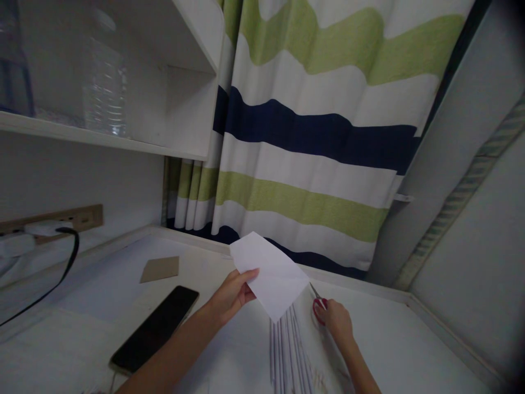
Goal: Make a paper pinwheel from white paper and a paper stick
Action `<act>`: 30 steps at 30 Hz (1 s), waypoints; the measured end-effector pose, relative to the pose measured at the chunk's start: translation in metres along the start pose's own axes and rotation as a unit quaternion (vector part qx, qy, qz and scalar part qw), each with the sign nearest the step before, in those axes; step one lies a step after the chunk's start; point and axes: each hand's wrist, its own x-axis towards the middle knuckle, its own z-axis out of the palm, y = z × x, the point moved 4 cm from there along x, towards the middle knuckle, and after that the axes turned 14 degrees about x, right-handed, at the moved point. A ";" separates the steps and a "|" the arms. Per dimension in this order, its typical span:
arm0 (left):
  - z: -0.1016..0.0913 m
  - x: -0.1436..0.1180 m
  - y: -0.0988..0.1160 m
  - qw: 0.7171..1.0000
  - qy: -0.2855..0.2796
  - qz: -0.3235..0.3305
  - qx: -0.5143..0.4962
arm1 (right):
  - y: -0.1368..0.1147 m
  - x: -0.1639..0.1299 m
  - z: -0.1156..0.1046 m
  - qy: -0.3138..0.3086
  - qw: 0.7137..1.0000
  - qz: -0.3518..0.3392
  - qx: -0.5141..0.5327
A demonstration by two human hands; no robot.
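My left hand (233,295) pinches a white sheet of paper (273,273) by its left edge, thumb on top, and holds it tilted above the table. Just right of the paper, my right hand (338,320) is closed around the red handles of a pair of scissors (319,306). Their metal tip points up and left, near the paper's right corner; a gap between the blades cannot be made out. Below the paper lie several long, thin white paper strips or rolls (287,350) side by side, their far ends partly hidden by the sheet.
A dark phone or tablet (158,328) lies left of my left forearm, with a brown card piece (161,269) behind it. A power strip (88,218) with a black cable is on the left wall. A shelf (123,143) holds a clear bottle (105,87). A striped curtain (303,191) hangs behind.
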 end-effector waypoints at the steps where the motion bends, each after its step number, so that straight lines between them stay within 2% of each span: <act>1: 0.002 -0.001 0.000 1.000 -0.005 -0.001 -0.005 | 0.001 0.001 0.002 -0.004 1.000 -0.001 -0.002; 8: 0.010 -0.006 -0.001 0.999 -0.023 0.005 -0.031 | 0.009 0.002 0.007 -0.020 0.999 -0.015 0.045; 11: 0.013 -0.008 0.000 0.998 -0.032 0.019 -0.046 | 0.003 -0.002 -0.003 -0.008 0.993 -0.032 0.115; 13: 0.014 -0.009 0.002 0.997 -0.035 0.033 -0.058 | -0.009 -0.006 -0.016 0.008 0.982 -0.058 0.181; 15: 0.014 -0.009 0.005 0.996 -0.034 0.053 -0.071 | -0.029 -0.013 -0.031 0.025 0.960 -0.100 0.260; 18: 0.014 -0.010 0.007 0.992 -0.030 0.081 -0.088 | -0.063 -0.033 -0.050 0.043 0.908 -0.173 0.380; 21: 0.018 -0.012 0.003 0.990 -0.035 0.094 -0.096 | -0.089 -0.057 -0.060 0.089 0.860 -0.227 0.448; 26: 0.032 -0.019 -0.009 0.988 -0.070 0.081 -0.114 | -0.101 -0.091 -0.069 0.248 0.817 -0.301 0.425; 28: 0.036 -0.021 -0.012 0.987 -0.079 0.072 -0.116 | -0.104 -0.104 -0.073 0.299 0.798 -0.360 0.379; 30: 0.038 -0.024 -0.012 0.987 -0.087 0.069 -0.119 | -0.109 -0.115 -0.074 0.322 0.777 -0.434 0.323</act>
